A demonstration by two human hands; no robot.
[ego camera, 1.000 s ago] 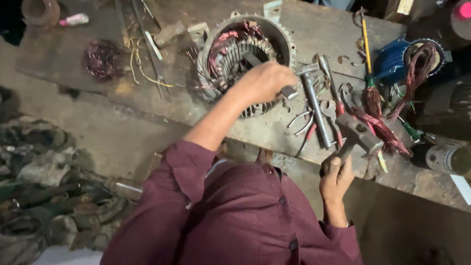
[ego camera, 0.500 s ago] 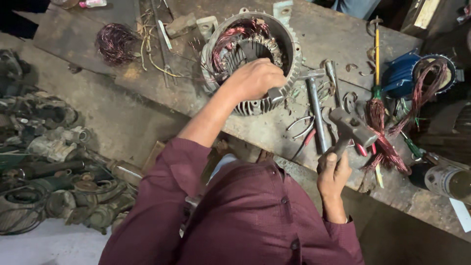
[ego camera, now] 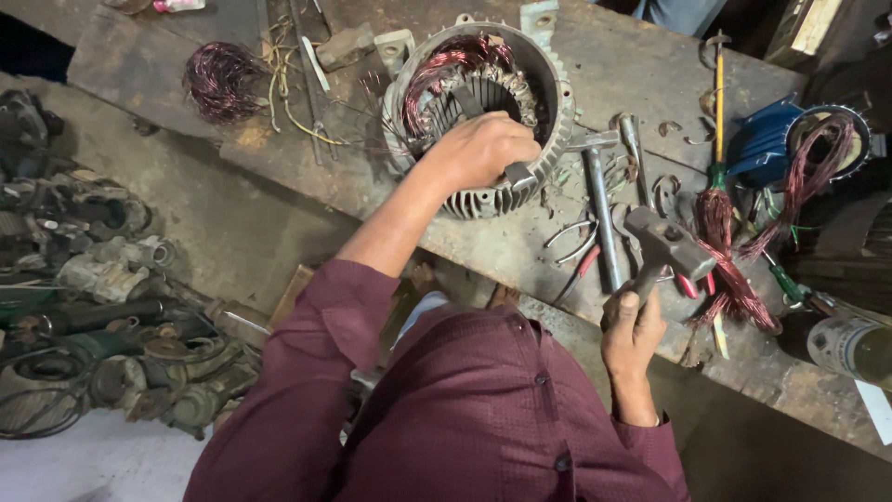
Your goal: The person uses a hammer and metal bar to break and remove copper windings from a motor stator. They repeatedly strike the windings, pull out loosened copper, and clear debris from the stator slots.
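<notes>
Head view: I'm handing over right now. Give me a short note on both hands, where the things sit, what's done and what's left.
Left hand: shut on a metal tool, its tip inside the motor stator on the workbench.
Right hand: shut on a hammer, raised over the bench edge.
Done: a copper wire bundle lies on the bench, left of the stator.
Left: copper windings still fill the stator.

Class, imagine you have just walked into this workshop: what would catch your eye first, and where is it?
First the round motor stator housing at the bench's middle, with copper windings inside; the left hand presses a metal tool against its rim. Lower right, the right hand grips a hammer by the handle. A tangle of copper wire lies upper left.
</notes>
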